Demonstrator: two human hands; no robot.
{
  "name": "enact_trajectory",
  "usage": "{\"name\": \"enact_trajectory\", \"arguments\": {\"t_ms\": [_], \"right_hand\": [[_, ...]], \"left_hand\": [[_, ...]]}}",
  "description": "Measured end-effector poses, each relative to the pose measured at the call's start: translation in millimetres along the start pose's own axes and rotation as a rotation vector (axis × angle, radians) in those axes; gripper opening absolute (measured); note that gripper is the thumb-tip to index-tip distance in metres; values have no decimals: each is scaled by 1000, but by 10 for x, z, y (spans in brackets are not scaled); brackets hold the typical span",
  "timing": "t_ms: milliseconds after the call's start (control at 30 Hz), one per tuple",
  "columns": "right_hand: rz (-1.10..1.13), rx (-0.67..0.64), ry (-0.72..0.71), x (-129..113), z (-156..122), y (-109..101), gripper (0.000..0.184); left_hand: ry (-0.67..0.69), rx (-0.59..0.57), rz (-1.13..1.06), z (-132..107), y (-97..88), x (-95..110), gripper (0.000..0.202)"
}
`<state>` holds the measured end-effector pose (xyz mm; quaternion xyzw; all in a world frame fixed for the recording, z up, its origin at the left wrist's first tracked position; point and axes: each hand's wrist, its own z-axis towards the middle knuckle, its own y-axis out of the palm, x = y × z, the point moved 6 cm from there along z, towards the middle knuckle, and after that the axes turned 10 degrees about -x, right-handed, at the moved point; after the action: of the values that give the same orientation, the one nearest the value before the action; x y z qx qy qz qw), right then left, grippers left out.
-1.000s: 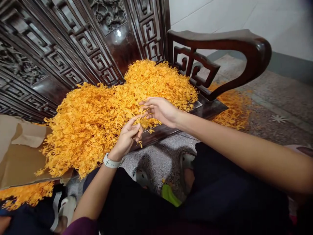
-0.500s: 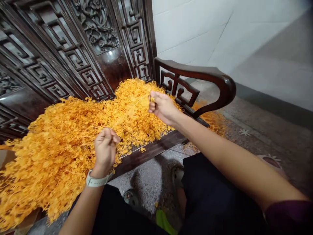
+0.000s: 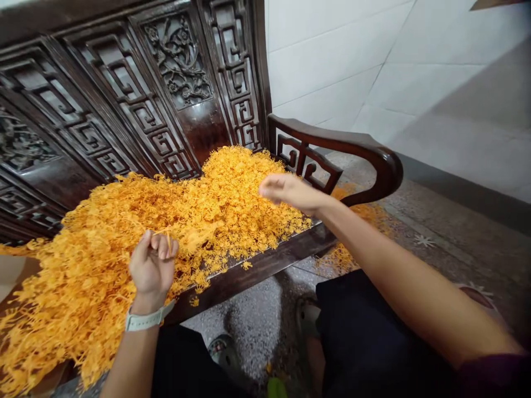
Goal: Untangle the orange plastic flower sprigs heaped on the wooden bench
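Observation:
A big heap of small orange plastic sprigs (image 3: pixel 124 221) covers the seat of a dark carved wooden bench (image 3: pixel 257 265). My left hand (image 3: pixel 152 264), with a pale watch on the wrist, is closed near the heap's front edge and pinches a thin orange sprig strip (image 3: pixel 168 243) between its fingers. My right hand (image 3: pixel 286 192) hovers over the right end of the heap, smeared by motion, fingers drawn together; whether anything is in them is unclear.
The bench's carved back (image 3: pixel 124 99) rises behind the heap and its curved armrest (image 3: pixel 357 152) stands at the right. More orange sprigs (image 3: pixel 357 218) lie on the speckled floor (image 3: pixel 435 243) beyond the armrest. My dark-clothed knees and sandals are below.
The hands have drawn apart: the left one dropped down and left with its strip, the right one moved slightly right and down over the heap. The view has tilted up a little.

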<state>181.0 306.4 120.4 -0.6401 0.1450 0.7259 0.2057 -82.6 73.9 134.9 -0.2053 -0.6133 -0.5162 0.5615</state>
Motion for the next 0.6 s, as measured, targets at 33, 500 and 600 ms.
{"name": "enact_trajectory", "arguments": {"t_ms": [33, 500, 600], "right_hand": [[-28, -365, 33, -39, -65, 364, 24], [664, 114, 253, 255, 33, 1141, 20], [416, 140, 203, 211, -25, 1072, 14]], "left_hand": [[-31, -13, -12, 31, -33, -38, 43], [-42, -115, 297, 60, -2, -371, 27], [34, -154, 393, 23, 113, -415, 25]]}}
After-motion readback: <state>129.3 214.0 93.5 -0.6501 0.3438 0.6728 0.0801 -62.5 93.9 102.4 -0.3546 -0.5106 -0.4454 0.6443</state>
